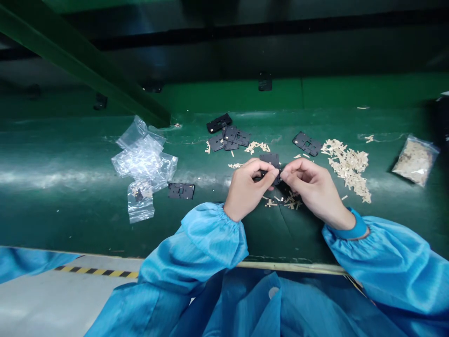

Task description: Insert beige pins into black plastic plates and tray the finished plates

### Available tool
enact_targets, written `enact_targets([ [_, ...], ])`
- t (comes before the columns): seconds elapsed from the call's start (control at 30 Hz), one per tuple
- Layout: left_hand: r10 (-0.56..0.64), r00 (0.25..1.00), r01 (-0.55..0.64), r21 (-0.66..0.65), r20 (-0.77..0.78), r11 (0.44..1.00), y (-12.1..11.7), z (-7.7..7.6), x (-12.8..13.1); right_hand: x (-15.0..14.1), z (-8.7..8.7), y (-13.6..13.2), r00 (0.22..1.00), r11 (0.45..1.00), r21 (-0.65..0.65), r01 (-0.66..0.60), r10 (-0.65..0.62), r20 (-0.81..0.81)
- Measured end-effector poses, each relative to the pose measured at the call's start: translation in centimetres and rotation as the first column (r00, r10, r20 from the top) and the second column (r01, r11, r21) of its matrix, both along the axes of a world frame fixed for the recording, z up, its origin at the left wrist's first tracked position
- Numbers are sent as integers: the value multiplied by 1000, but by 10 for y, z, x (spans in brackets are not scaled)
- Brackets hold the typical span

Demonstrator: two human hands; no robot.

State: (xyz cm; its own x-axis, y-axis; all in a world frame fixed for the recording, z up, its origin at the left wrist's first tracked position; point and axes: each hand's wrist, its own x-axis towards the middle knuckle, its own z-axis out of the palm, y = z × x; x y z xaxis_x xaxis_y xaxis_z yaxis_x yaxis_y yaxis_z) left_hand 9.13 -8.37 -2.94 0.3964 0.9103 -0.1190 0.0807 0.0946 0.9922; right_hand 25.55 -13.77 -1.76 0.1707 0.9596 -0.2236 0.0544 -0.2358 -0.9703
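Observation:
Between my hands is a flat black plastic plate [269,160], held by my left hand [249,186] with thumb and fingers closed on its edge. My right hand [312,187] is pinched at the plate's right side; whatever sits between its fingertips is too small to make out. Under my fingers lie scattered small beige strips [291,201]. A larger heap of beige strips [351,166] spreads to the right of my right hand, beside another black plate [307,143]. Beyond my left hand several black plates [229,137] lie in an overlapping pile.
Clear plastic bags [143,154] are heaped at the left, one small bag [141,201] with bits inside. A single black plate [181,191] lies near them. A filled zip bag [416,160] rests at the far right. A green metal post [87,61] slants down at the back left.

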Motion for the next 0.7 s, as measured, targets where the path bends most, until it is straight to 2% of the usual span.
enact_targets([
  [0.2, -43, 999, 43, -35, -9, 998, 4, -3, -2, 4, 0, 0, 995, 997, 62, 47, -52, 81],
  [0.4, -17, 999, 18, -42, 27, 999, 2, -1, -2, 2, -8, -5, 953, 995, 69, 75, -92, 288],
  [0.53, 26, 999, -24, 54, -43, 998, -3, -2, -2, -1, -12, -8, 885, 985, 162, 59, -127, 447],
  [0.7, 83, 980, -33, 262, -180, 964, -9, -2, -3, -4, -10, -8, 846, 982, 183, 41, -131, 517],
])
